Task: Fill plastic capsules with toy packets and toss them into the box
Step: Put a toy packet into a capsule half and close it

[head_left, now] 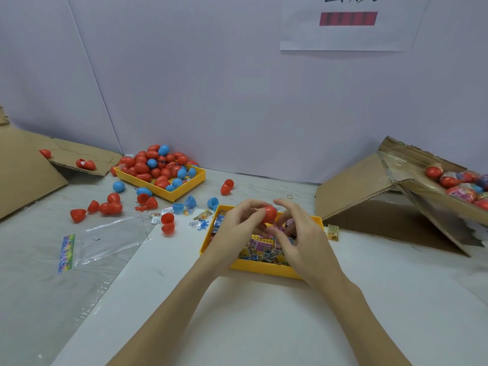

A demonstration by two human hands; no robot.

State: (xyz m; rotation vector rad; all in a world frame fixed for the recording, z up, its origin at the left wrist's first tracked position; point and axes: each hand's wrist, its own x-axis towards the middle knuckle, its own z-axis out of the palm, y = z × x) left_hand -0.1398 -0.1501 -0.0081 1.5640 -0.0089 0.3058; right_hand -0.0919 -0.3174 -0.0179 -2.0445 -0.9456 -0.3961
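Above the near yellow tray [264, 269] of toy packets [260, 249], a red capsule [270, 214] is pinched by the left hand [235, 231]; the right hand [303, 233] curls loosely beside it. Red and blue capsules fill the far yellow tray [184, 188] toward the desk's far-left corner; filled ones lie in the cardboard box [422, 180] at the right edge.

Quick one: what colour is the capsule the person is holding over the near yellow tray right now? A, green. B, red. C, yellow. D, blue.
B: the capsule held between the left hand and right hand above the packet-filled tray is red.
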